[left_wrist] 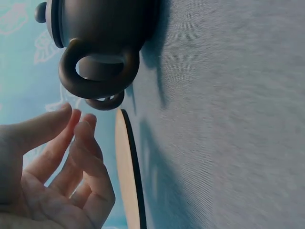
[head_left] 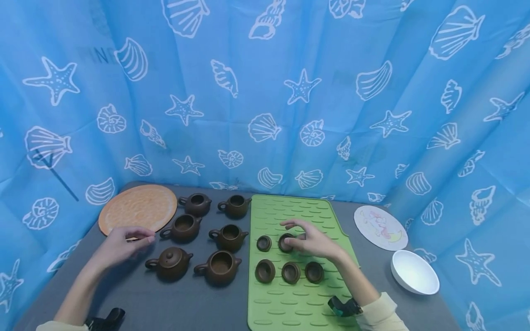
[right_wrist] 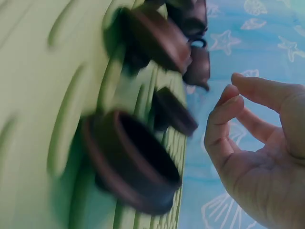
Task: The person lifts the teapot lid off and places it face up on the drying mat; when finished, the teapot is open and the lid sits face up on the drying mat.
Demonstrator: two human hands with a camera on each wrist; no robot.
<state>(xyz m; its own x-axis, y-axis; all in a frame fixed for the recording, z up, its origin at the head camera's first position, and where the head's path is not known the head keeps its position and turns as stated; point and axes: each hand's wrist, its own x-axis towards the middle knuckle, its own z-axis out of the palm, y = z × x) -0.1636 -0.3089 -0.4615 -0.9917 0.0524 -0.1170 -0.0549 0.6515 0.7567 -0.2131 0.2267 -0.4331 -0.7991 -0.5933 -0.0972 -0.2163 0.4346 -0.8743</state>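
Note:
My left hand (head_left: 127, 243) hovers left of the brown teapots, fingers loosely bent and holding nothing. Closest to it is the lidded teapot (head_left: 171, 263), whose loop handle (left_wrist: 97, 88) faces the hand in the left wrist view. Over the green drying mat (head_left: 285, 312) hangs my right hand (head_left: 312, 240), its bent fingers bare of any object in the right wrist view. Below it in the head view lies a small brown teapot lid (head_left: 285, 243), partly covered by the thumb. Several more upturned lids, such as the front-left lid (head_left: 265, 271), lie around it on the mat.
Several lidless teapots, including the front one (head_left: 220, 267), stand between the hands. An orange round mat (head_left: 138, 207) lies back left. On the right are a white round mat (head_left: 380, 227) and a white bowl (head_left: 415, 272). A blue shell-patterned curtain (head_left: 265, 92) hangs behind.

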